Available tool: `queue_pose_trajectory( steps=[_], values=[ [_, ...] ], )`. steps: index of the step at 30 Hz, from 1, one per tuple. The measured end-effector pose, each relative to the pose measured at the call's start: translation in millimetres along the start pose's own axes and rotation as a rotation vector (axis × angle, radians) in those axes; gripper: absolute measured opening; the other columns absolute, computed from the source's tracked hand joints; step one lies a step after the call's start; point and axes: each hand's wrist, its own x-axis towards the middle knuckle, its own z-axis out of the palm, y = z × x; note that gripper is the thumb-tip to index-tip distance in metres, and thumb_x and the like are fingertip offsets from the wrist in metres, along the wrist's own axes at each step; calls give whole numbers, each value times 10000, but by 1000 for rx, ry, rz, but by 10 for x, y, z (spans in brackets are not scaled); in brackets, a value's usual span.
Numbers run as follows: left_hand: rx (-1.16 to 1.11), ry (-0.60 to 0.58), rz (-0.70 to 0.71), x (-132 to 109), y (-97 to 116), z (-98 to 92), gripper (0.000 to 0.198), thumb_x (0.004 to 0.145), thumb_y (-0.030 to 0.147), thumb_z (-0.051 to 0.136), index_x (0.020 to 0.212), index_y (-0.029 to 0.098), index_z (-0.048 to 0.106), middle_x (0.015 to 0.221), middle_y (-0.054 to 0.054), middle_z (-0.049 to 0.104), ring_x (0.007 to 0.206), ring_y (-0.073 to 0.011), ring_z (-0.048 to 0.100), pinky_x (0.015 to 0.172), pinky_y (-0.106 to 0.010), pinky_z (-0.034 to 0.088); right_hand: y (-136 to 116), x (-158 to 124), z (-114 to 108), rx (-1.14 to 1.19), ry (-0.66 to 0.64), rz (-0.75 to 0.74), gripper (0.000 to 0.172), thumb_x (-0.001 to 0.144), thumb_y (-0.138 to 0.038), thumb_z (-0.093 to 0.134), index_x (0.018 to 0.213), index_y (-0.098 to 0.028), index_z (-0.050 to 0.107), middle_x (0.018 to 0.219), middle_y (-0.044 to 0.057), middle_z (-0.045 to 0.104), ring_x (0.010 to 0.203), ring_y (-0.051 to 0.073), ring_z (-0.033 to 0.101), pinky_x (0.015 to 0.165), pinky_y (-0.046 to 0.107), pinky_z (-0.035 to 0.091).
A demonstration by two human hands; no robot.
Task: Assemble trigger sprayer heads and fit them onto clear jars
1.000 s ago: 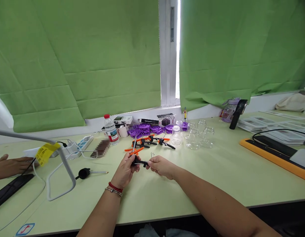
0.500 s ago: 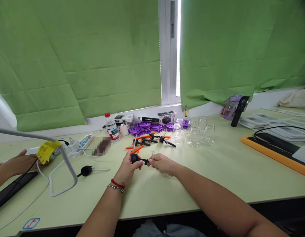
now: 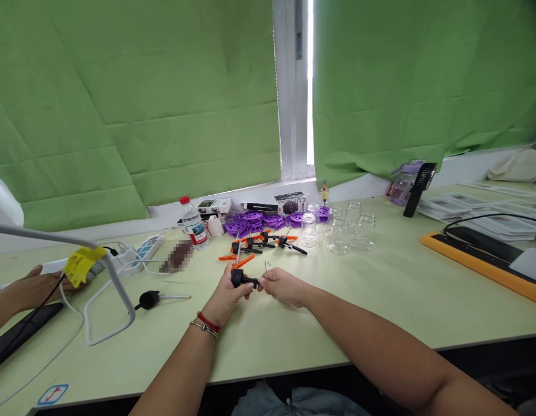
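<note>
My left hand (image 3: 227,294) is closed round a black part with a round head (image 3: 237,278) and a narrow arm pointing right. A thin metal rod rises beyond it, beside an orange piece (image 3: 242,262). The fingers of my right hand (image 3: 283,286) are pinched together at the end of that narrow arm; whatever is between the fingertips is too small to make out. Just beyond my right hand lies a small metal piece (image 3: 268,265). Several black-and-orange parts (image 3: 289,245) lie farther back. On the left rests a similar black part with a metal rod (image 3: 149,299).
Behind stand purple discs (image 3: 253,219), clear glass vessels (image 3: 339,240), boxes and a water bottle (image 3: 193,222). At left are a grey metal frame (image 3: 121,289), a power strip (image 3: 149,248) and another person's hand (image 3: 38,288). An orange-edged tool (image 3: 480,263) lies right.
The view has shifted slightly. Both hands keep their hold at the black part, whose round head is turned a little.
</note>
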Motion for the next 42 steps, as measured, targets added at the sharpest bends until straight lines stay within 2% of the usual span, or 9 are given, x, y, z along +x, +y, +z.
queue_pose_trajectory(
  steps=[7, 12, 19, 23, 26, 32, 36, 39, 42],
  values=[
    [-145, 120, 143, -43, 70, 48, 427, 850, 547, 517, 1135, 240, 429, 1142, -79, 570, 902, -164, 605, 800, -328, 477, -46, -21, 56, 85, -68, 30, 301, 947, -369, 397, 803, -154, 551, 536, -75, 358, 417, 56, 234, 418, 209, 194],
    [-14, 293, 343, -45, 75, 111, 331, 885, 522, 480, 1039, 231, 449, 1418, -102, 393, 1227, -207, 485, 969, -354, 429, -92, -58, 112, 251, -127, 25, 321, 936, -431, 431, 782, -163, 513, 501, -97, 322, 388, 40, 190, 388, 200, 149],
    [174, 423, 541, 42, 58, 245, 353, 933, 505, 373, 1095, 211, 483, 1382, -122, 422, 1214, -212, 481, 957, -367, 437, -74, -64, 114, 484, -178, -20, 308, 932, -416, 443, 770, -164, 512, 470, -101, 313, 382, 37, 186, 400, 197, 116],
    [300, 453, 530, 85, 83, 392, 389, 946, 500, 323, 1180, 218, 454, 1331, -113, 457, 1067, -191, 539, 923, -372, 445, -38, -32, 79, 622, -166, 2, 322, 920, -440, 458, 776, -160, 523, 474, -103, 307, 379, 34, 171, 402, 199, 93],
    [400, 458, 519, 85, 86, 465, 405, 946, 502, 313, 1171, 203, 468, 1264, -113, 497, 1170, -217, 477, 1012, -404, 374, -39, -20, 59, 689, -169, 46, 322, 919, -441, 456, 770, -161, 514, 473, -109, 280, 378, 35, 160, 401, 199, 90],
    [382, 349, 470, 93, 52, 402, 381, 938, 478, 365, 1209, 215, 412, 1330, -119, 441, 1294, -222, 387, 1096, -435, 283, -120, -56, 85, 654, -94, 76, 231, 886, -425, 475, 803, -215, 428, 464, -119, 280, 368, 39, 152, 405, 190, 72],
    [266, 345, 522, 129, 6, 359, 296, 935, 459, 397, 1115, 227, 357, 1393, -136, 387, 1341, -207, 342, 1122, -444, 248, -191, -91, 97, 601, -50, 104, 188, 756, -238, 508, 836, -255, 339, 453, -126, 298, 363, 48, 161, 421, 194, 51],
    [216, 369, 514, 149, -17, 346, 260, 935, 447, 411, 1069, 232, 355, 1418, -136, 371, 1347, -204, 343, 1129, -450, 233, -213, -104, 105, 549, -50, 44, 322, 633, -119, 514, 867, -255, 339, 472, -134, 298, 382, 48, 204, 431, 196, 80],
    [181, 396, 488, 155, -1, 328, 279, 916, 439, 465, 1088, 233, 388, 1436, -123, 363, 1350, -209, 342, 1125, -442, 243, -188, -104, 137, 495, -56, -92, 303, 650, -117, 553, 855, -231, 362, 550, -114, 365, 455, 53, 303, 454, 194, 192]
  ],
)
